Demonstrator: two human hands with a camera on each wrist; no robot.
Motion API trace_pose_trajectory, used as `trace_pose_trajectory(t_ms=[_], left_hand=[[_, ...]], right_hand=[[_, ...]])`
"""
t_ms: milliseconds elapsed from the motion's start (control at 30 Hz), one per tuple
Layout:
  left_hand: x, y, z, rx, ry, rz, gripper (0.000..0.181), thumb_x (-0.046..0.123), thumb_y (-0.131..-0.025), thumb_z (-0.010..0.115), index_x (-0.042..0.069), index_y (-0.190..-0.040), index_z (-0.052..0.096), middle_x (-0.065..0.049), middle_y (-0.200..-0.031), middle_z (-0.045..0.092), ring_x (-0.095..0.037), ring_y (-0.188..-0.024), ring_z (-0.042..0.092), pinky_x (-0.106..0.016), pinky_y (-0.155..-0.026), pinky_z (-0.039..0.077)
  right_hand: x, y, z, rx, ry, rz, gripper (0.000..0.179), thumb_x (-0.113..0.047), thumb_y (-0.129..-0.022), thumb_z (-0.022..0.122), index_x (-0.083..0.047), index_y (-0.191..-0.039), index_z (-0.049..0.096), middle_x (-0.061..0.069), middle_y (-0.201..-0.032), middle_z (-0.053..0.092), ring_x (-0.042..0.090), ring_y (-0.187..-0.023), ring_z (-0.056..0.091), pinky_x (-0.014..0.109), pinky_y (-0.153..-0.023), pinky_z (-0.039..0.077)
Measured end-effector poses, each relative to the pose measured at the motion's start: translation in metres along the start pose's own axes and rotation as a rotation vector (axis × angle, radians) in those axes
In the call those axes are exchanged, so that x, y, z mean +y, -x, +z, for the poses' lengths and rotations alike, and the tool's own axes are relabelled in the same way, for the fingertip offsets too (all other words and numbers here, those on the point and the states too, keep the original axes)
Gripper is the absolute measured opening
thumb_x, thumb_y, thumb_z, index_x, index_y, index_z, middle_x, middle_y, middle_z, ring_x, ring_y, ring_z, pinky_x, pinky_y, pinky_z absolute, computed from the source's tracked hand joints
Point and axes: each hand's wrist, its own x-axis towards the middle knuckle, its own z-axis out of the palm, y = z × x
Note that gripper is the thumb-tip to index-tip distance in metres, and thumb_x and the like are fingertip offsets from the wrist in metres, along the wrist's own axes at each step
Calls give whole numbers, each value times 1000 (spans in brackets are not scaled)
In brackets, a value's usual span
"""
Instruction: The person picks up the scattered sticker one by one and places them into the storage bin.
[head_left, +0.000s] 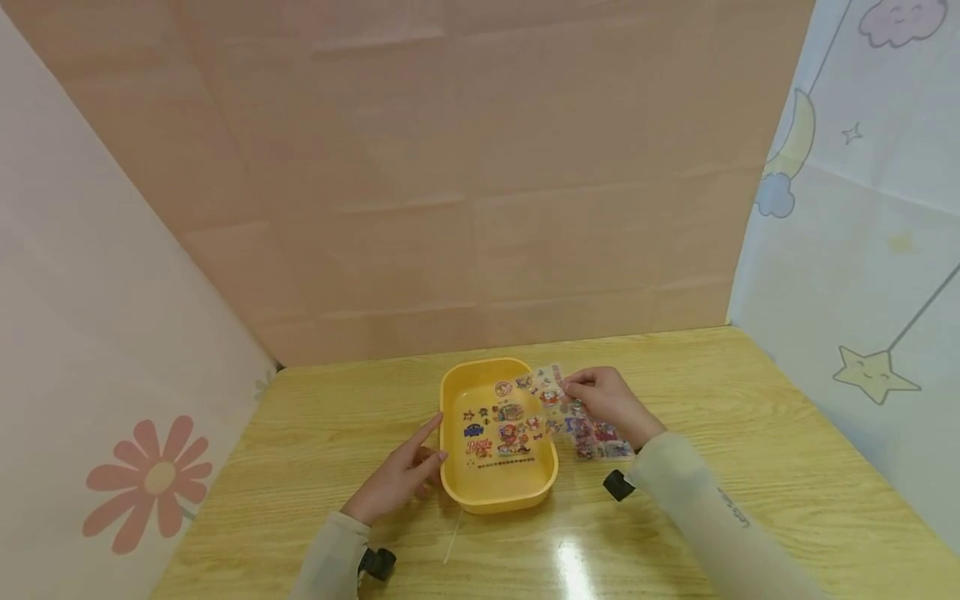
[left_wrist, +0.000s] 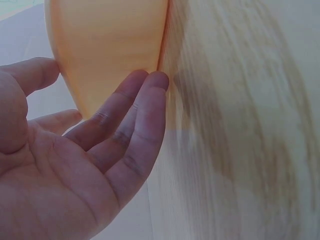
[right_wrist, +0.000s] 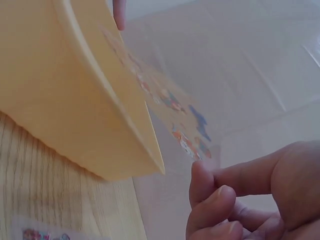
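A yellow plastic tray (head_left: 498,498) with raised walls stands on the table. My left hand (head_left: 401,471) touches its left wall with the fingertips, thumb and fingers spread. In the left wrist view the fingers (left_wrist: 142,125) lie extended against the tray's outer side. My right hand (head_left: 611,404) pinches the edge of a clear sticker sheet (right_wrist: 170,105) printed with colourful cartoon figures. That sheet slants over the tray's right rim. More printed stickers (head_left: 513,437) show inside the tray; whether they belong to the same sheet I cannot tell.
Further sticker sheets (head_left: 603,450) lie on the wooden table (head_left: 750,467) just right of the tray, partly under my right hand. A thin pale strip (head_left: 453,537) lies in front of the tray. A pinkish backdrop (head_left: 465,208) and patterned side panels (head_left: 870,267) enclose the table.
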Motion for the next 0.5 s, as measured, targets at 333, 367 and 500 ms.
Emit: trace_pose_trajectory(t_ms=[333,367,500], left_hand=[[1,-1,0,9,7,16,67,36,-106,52,24,-162,17,-13,-107,68,-26,-87,64,-39,-69,55],[1,-1,0,9,7,16,67,36,-106,52,25,-162,17,-13,-107,68,-26,-88,64,-39,-69,56],[1,0,0,9,4,21,68,38,-105,52,25,-162,17,-13,-107,68,-27,-87,64,-40,-68,56]], right_hand=[[-14,-4,22,-40,43,-31,25,-13,-104,54,2,-119,66,9,-96,72,23,-75,57,40,-69,50],[-16,-4,24,-46,46,-30,25,-12,-104,54,2,-120,66,9,-96,72,24,-78,58,41,-70,50],[-21,-6,33,-59,96,-20,23,-12,-103,54,-1,-118,68,6,-95,72,21,-85,62,44,-78,53]])
